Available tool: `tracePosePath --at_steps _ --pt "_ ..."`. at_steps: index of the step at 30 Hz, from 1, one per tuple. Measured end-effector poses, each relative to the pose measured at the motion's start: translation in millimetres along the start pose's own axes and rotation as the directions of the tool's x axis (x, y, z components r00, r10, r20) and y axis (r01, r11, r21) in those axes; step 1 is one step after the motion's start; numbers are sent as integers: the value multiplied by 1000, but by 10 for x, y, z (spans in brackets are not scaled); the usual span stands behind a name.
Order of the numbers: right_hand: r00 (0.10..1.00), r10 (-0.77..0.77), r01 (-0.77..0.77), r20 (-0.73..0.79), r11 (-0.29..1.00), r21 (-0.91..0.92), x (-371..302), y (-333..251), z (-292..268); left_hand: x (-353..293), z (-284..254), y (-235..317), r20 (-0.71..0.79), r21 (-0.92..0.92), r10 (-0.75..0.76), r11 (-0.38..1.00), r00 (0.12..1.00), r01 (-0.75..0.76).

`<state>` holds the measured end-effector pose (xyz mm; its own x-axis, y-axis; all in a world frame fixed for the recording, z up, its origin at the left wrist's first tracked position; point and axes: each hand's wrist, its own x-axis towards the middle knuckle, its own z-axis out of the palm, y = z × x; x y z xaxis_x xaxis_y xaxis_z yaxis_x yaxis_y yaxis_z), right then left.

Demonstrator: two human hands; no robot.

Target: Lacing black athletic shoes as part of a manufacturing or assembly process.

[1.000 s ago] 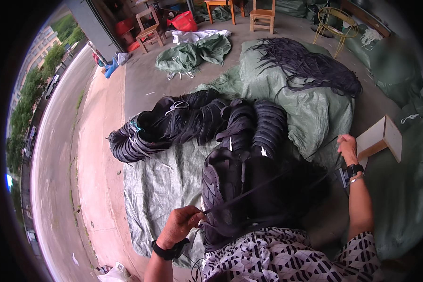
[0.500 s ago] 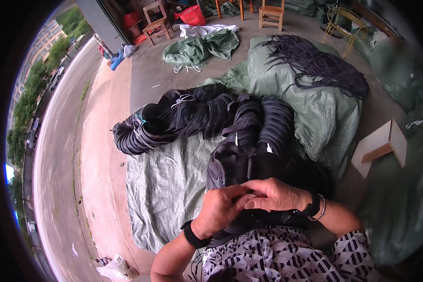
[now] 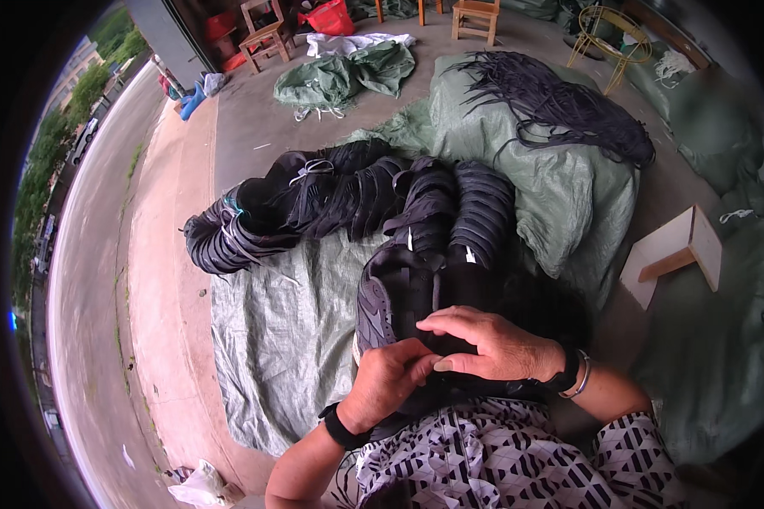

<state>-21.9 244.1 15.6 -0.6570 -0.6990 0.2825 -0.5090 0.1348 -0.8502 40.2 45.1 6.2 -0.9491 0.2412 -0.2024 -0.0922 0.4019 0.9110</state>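
Observation:
My left hand (image 3: 390, 379) is closed, its thumb and fingers pinched together over my lap; whatever they hold is hidden or too small to make out. Close against it is my right hand (image 3: 497, 346), with fingers stretched out and apart from the thumb, whose tip reaches the left thumb. Just beyond and partly under both hands lies a dark shoe upper (image 3: 373, 301) with a row of eyelets along its edge. Past it, stacks of nested black shoe uppers (image 3: 482, 212) run away from me, and tied bundles of uppers (image 3: 255, 225) curve off to the left.
A pale green woven sheet (image 3: 272, 339) lies under the stacks. Black laces (image 3: 560, 110) are heaped on a stuffed green sack (image 3: 560, 195). To the right stands an angled wooden board piece (image 3: 675, 254). Chairs (image 3: 263, 34) and a red bag (image 3: 329, 17) are farther back.
My right hand's fingers have lifted and spread away from the left hand, where they were bunched together before. The whole view has shifted slightly.

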Motion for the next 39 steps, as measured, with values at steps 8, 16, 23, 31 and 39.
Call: tracePosePath --at_steps 8,16,23,31,39 --pt "869 401 -454 288 879 146 -46 217 6 -138 -103 -164 -242 62 -16 998 970 32" --pt "993 29 -33 -119 999 -32 368 571 117 -6 -70 -331 -261 -52 -53 998 964 41" --pt "987 4 -29 -161 987 -156 253 564 217 -15 -53 -349 -278 -7 -61 998 958 62" --pt "948 290 -276 -134 954 112 -119 410 463 9 -41 -381 -360 -68 -139 990 923 122" --pt "970 229 -227 -79 973 30 -68 394 497 -19 -26 -305 -429 73 -116 984 896 162"
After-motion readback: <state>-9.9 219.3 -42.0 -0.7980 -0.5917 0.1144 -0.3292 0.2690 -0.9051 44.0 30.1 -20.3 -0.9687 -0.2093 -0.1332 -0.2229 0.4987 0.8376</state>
